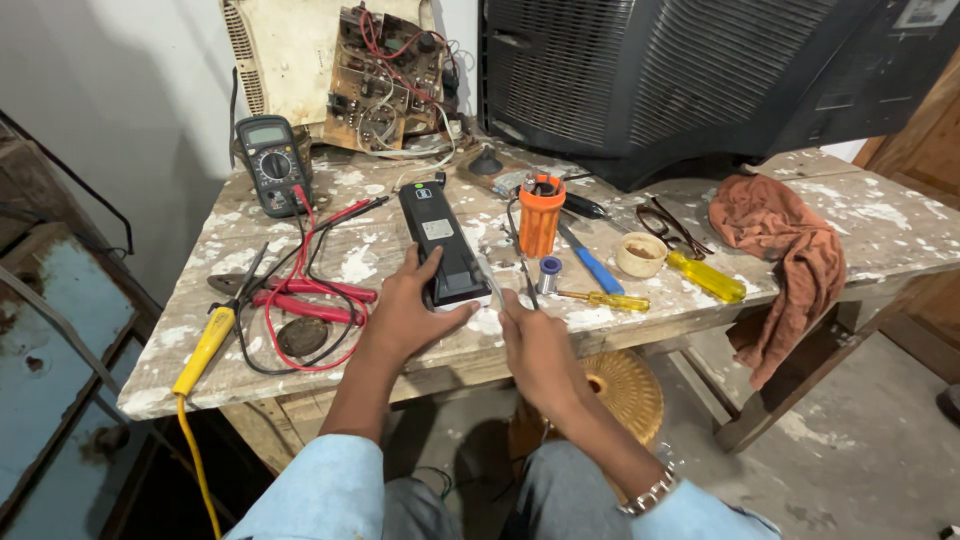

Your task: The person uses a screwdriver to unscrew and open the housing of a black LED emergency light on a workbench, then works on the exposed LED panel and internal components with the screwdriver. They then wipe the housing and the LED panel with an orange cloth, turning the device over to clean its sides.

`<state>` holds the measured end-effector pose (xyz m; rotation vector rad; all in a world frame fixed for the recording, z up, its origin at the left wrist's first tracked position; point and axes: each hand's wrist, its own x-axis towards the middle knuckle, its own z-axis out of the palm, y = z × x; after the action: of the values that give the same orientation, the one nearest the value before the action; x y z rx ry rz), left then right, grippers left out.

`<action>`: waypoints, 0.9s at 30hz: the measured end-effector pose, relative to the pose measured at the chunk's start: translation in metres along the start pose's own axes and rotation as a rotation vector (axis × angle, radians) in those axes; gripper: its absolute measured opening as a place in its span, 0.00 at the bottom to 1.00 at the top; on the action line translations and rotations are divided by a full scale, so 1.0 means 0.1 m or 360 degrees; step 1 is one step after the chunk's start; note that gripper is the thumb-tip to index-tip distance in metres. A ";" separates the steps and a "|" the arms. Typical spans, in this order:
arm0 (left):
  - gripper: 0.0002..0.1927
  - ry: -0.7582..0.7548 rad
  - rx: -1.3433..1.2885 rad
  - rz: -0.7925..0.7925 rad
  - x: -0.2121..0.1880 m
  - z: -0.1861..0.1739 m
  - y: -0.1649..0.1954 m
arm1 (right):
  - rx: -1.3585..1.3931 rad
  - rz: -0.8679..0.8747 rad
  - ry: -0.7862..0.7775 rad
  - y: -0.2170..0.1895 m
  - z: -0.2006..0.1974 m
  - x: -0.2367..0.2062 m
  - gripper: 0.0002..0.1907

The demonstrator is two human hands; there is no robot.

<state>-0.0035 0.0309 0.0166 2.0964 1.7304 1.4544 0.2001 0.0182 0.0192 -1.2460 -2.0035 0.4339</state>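
Near the tabletop's [250, 365] left edge lie one yellow-handled soldering iron [205, 348] and one multimeter [273, 164]; at the front edge the left hand [410, 315] clamps one black remote [438, 243] flat, steadying it, while the right hand [530, 340] pinches a thin tool [524, 272] beside it; two yellow screwdrivers [706, 276] lie rightward.

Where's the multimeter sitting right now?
In the head view, the multimeter is at the table's far left, in front of the bare circuit board, its red and black leads trailing toward the left hand.
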 end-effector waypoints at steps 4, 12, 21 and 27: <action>0.56 -0.0018 0.0268 -0.0169 0.00 0.10 0.19 | 0.0103 0.0007 0.0047 0.06 -0.11 -0.14 0.19; 0.53 0.0358 0.0418 -0.0581 0.02 0.57 0.50 | 0.0101 0.0148 -0.0065 0.04 -0.09 -0.05 0.21; 0.43 0.0560 0.0048 -0.0661 -0.03 0.48 0.43 | 0.0146 -0.0170 -0.0024 -0.09 -0.20 0.10 0.20; 0.42 0.0971 -0.0003 -0.0424 -0.09 0.31 0.34 | 0.0107 -0.0229 -0.0191 -0.19 -0.37 -0.04 0.26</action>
<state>0.0426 0.0261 0.0129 1.4152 2.0760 2.1361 0.2164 0.0021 0.0547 -1.0487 -2.1451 0.5109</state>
